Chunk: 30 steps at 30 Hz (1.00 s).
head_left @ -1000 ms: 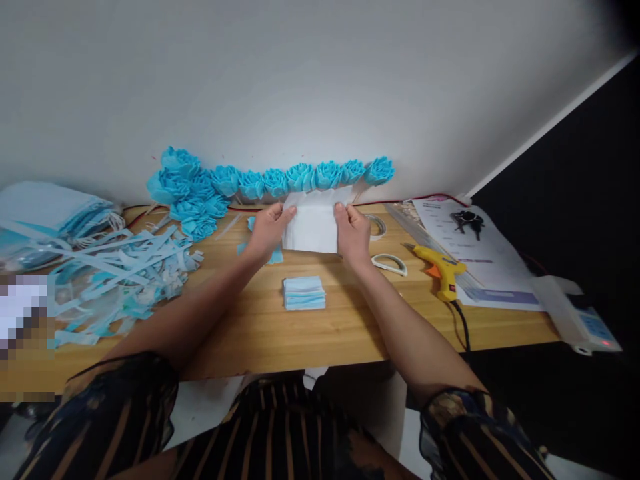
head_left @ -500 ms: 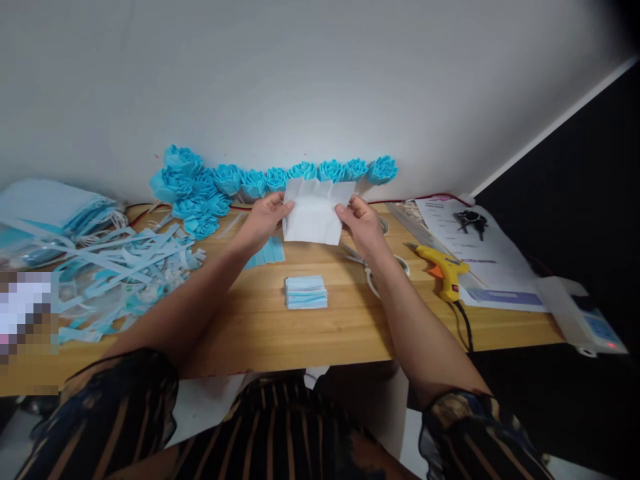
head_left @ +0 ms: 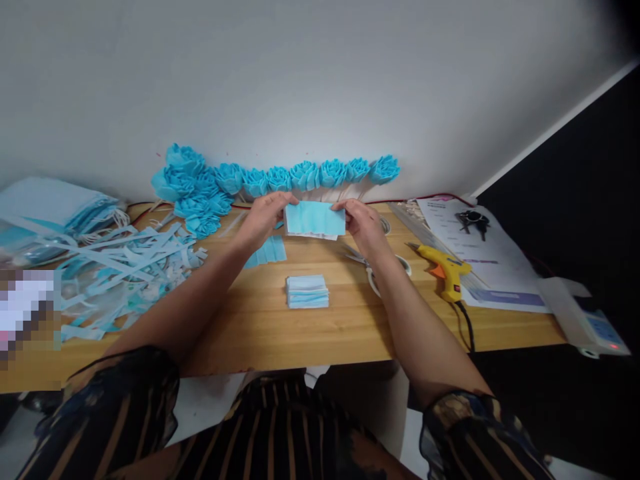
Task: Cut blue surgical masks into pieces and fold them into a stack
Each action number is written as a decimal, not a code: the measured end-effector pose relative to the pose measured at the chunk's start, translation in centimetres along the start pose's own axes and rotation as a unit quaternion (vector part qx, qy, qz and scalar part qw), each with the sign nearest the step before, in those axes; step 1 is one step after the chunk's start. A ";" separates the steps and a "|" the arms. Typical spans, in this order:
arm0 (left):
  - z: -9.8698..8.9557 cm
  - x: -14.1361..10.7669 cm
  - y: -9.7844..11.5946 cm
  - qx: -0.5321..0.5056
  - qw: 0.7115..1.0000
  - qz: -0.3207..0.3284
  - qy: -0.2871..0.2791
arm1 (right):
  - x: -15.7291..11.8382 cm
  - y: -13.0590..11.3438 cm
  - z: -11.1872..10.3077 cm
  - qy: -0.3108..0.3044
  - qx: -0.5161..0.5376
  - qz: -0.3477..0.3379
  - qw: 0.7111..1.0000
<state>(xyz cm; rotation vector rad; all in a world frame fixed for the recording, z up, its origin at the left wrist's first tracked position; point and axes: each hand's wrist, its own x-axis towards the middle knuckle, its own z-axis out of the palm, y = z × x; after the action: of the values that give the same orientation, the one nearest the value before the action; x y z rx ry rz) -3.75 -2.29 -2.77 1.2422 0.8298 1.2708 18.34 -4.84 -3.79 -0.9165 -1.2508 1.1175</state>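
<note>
A pleated sheet of face mask fabric (head_left: 315,219), blue on the side toward me with a white layer peeking out below, is held up above the table, folded over at its top. My left hand (head_left: 270,212) pinches its upper left corner. At the upper right corner, my right hand (head_left: 359,219) pinches it between thumb and fingers. Below it on the table rests a small stack of folded mask fabric (head_left: 307,292). A flat blue pleated piece (head_left: 267,252) lies by my left forearm. Scissors (head_left: 371,270) are partly hidden under my right forearm.
Blue fabric flowers (head_left: 305,175) line the wall. At left are cut mask strips (head_left: 150,267) and a bag of masks (head_left: 60,213). On the right lie a yellow glue gun (head_left: 445,267), printed paper (head_left: 493,283), keys (head_left: 473,223) and a power strip (head_left: 587,320).
The sheet showed its white side before; its top is now folded down toward me, so the blue side faces me and it looks shorter. Both hands still hold it.
</note>
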 end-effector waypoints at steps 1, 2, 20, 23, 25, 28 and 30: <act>-0.1 0.0 -0.1 0.012 1.000 0.005 -0.001 | 0.1 0.1 0.0 0.007 -0.012 -0.003 1.000; -0.1 0.0 -0.2 0.021 1.000 0.012 -0.005 | 0.1 0.3 0.1 0.015 -0.027 -0.008 0.999; -0.1 0.1 -0.3 0.048 0.997 0.057 0.036 | 0.8 1.5 0.0 0.042 -0.063 -0.024 0.997; -0.2 0.1 -0.5 0.055 0.996 0.058 0.047 | 0.9 1.7 0.0 0.036 -0.068 -0.029 0.997; -0.4 0.3 -0.7 0.061 0.994 0.069 0.056 | 1.0 1.9 -0.1 0.032 -0.075 -0.032 0.996; -0.8 0.5 -1.1 0.070 0.992 0.087 0.063 | 1.0 2.2 -0.2 0.010 -0.084 -0.025 0.996; -0.9 0.6 -1.1 0.083 0.990 0.098 0.053 | 0.9 2.0 -0.2 -0.022 -0.101 -0.016 0.995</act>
<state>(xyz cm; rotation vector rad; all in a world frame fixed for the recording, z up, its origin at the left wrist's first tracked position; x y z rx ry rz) -4.27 -1.39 -3.89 1.4253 0.9222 1.4584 18.28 -3.49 -5.58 -1.0226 -1.4291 1.0036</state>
